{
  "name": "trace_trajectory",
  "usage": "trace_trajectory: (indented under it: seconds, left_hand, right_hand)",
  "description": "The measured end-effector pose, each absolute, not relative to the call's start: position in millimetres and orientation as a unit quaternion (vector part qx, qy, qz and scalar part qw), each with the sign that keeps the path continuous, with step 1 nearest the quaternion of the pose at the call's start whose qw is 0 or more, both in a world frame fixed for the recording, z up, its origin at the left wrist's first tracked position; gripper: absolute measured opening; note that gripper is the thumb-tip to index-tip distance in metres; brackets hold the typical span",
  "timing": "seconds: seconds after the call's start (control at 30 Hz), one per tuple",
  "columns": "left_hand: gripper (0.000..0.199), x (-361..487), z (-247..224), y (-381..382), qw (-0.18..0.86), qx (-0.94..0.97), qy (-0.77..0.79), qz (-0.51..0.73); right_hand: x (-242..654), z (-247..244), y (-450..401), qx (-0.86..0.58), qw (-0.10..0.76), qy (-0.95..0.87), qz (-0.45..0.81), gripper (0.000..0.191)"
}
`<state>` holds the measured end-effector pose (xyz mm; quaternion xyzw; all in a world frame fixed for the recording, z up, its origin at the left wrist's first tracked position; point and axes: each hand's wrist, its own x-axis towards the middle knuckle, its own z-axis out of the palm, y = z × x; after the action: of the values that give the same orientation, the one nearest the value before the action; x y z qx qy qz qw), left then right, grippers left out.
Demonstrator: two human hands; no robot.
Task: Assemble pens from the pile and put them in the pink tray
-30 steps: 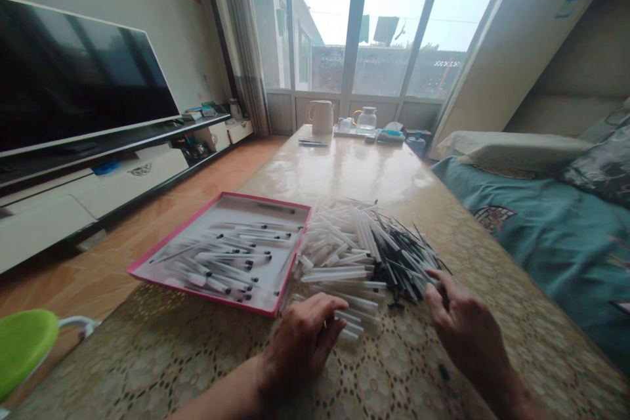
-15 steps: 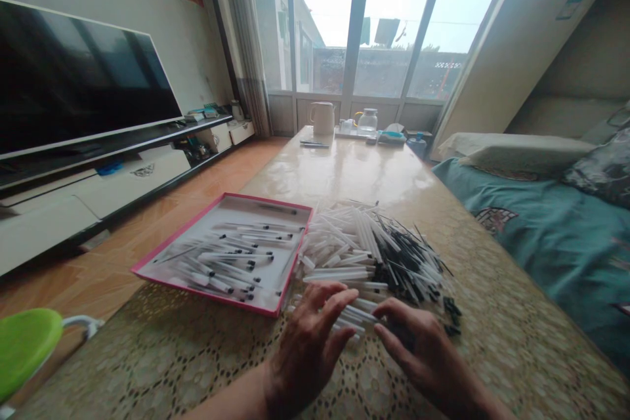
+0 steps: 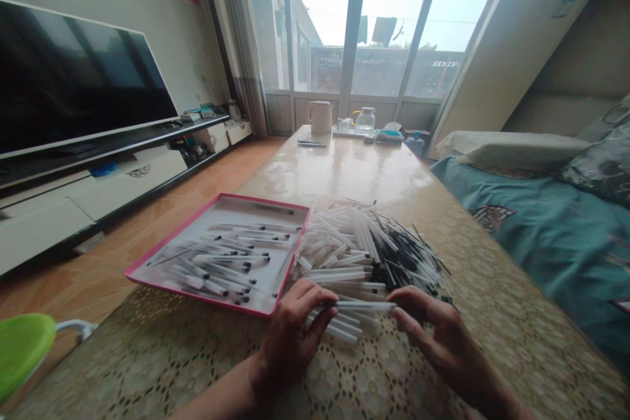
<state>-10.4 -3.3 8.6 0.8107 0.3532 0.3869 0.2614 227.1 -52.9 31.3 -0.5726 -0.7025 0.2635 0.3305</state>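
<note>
Left hand (image 3: 294, 335): half closed, our fingertips on the near end of a white plastic pen tube (image 3: 364, 306).
Right hand (image 3: 440, 335): loosely curled, we pinch the tube's other end between our fingertips.
Ahead of both hands: a loose heap of white tubes and black refills (image 3: 367, 256), touching our left fingers' side.
Left of the left hand: a pink-rimmed tray (image 3: 260, 198) of assembled pens, just beside.
Under both hands: the lace-covered worktop (image 3: 344, 380).
</note>
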Motion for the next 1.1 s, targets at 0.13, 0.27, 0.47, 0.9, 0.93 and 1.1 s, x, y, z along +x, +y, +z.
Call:
trace_trajectory:
  seconds: [0.13, 0.27, 0.47, 0.9, 0.93, 1.1]
  left_hand:
    - [0.012, -11, 9, -2, 0.3, 0.786, 0.354, 0.408]
    - [0.012, -8, 8, -1, 0.511, 0.639, 0.375, 0.436]
    - [0.032, 4, 3, -5, 0.774, 0.36, 0.306, 0.422]
    - [0.031, 6, 1, -9, 0.778, 0.319, 0.311, 0.442]
    - [0.03, 6, 1, -9, 0.778, 0.32, 0.309, 0.444]
    - [0.028, 6, 2, -9, 0.776, 0.325, 0.304, 0.447]
  right_hand:
    - [231, 28, -51, -0.562, 0.324, -0.699, 0.3, 0.031]
    - [224, 20, -50, -0.556, 0.372, -0.648, 0.363, 0.037]
    - [207, 20, -53, -0.535, 0.372, -0.622, 0.435, 0.041]
    - [204, 12, -58, -0.531, 0.36, -0.741, 0.197, 0.014]
    - [203, 12, -58, -0.531, 0.357, -0.74, 0.207, 0.018]
    - [203, 12, -56, -0.535, 0.34, -0.742, 0.218, 0.035]
